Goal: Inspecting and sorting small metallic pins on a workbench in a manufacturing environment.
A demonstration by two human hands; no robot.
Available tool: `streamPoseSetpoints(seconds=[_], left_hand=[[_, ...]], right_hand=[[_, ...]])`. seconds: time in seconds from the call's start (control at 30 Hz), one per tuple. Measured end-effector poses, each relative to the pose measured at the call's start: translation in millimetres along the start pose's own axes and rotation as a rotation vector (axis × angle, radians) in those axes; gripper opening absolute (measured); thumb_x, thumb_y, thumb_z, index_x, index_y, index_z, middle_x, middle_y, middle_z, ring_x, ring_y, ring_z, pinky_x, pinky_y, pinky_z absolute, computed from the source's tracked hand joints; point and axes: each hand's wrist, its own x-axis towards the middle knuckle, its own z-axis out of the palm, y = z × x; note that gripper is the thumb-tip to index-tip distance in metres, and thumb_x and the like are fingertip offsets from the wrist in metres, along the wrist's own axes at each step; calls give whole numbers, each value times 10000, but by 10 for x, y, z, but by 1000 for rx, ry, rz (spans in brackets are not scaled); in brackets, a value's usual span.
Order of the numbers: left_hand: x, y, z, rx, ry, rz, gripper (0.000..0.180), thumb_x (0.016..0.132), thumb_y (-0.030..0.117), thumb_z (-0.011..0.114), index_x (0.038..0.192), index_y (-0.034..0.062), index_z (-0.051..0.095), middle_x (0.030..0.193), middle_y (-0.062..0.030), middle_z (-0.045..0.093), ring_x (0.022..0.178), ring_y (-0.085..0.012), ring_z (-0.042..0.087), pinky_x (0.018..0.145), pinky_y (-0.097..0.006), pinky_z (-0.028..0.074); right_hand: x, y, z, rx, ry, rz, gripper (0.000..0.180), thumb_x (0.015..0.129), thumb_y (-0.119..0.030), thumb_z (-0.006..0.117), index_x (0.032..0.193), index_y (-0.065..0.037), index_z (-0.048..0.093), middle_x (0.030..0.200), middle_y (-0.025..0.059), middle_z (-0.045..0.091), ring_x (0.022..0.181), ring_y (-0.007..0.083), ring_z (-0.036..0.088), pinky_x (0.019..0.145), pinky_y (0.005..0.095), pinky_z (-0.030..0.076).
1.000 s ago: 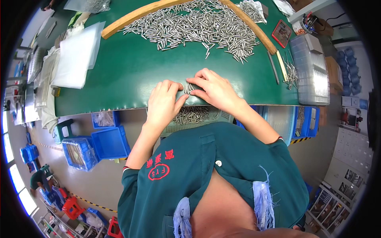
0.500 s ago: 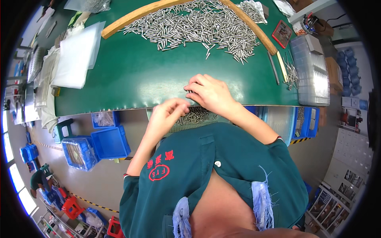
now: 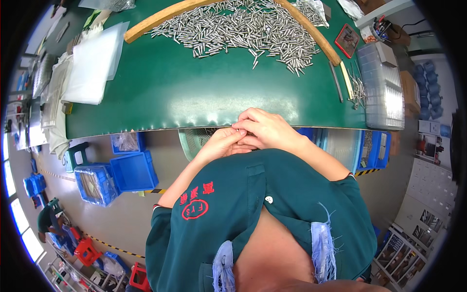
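Observation:
Both hands meet at the near edge of the green table (image 3: 160, 104). My right hand (image 3: 266, 127) is closed, fingers curled over; the small metal pins seen in it a moment earlier are mostly hidden now. My left hand (image 3: 221, 144) is closed too, thumb and fingertips pressed against the right fingers; what they pinch cannot be made out. Beneath the hands, a pale green basket (image 3: 187, 144) shows in part, its contents largely covered. A broad heap of silvery metal pins (image 3: 243, 30) lies at the far side of the table.
Wooden strips (image 3: 311, 31) border the heap. Clear plastic sheets (image 3: 92, 73) lie at left. On the right are a red-rimmed tray (image 3: 347, 41), loose long pins (image 3: 358, 92) and a clear plastic box (image 3: 384, 87). Blue bins (image 3: 134, 173) stand on the floor at left.
My right hand has drawn back from the tabletop to the table's edge, and my left hand has moved right to meet it. The basket's pins are now mostly covered by the hands.

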Motion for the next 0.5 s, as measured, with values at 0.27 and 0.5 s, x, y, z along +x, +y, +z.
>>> streamPoseSetpoints(seconds=[0.27, 0.5], left_hand=[[-133, 236, 120, 218, 128, 15, 309, 1000, 225, 464, 1170, -15, 561, 1031, -137, 667, 936, -190, 671, 822, -300, 551], [-168, 287, 156, 577, 117, 171, 278, 1000, 170, 463, 1164, -34, 557, 1017, -142, 677, 923, -181, 672, 806, -293, 544]], right_hand=[[72, 44, -80, 339, -28, 152, 324, 825, -116, 695, 1143, -85, 643, 1040, 57, 589, 858, 167, 625, 736, 299, 524], [65, 69, -67, 604, -34, 214, 290, 842, -205, 689, 1103, -81, 660, 1000, 57, 591, 883, 167, 614, 781, 289, 505]])
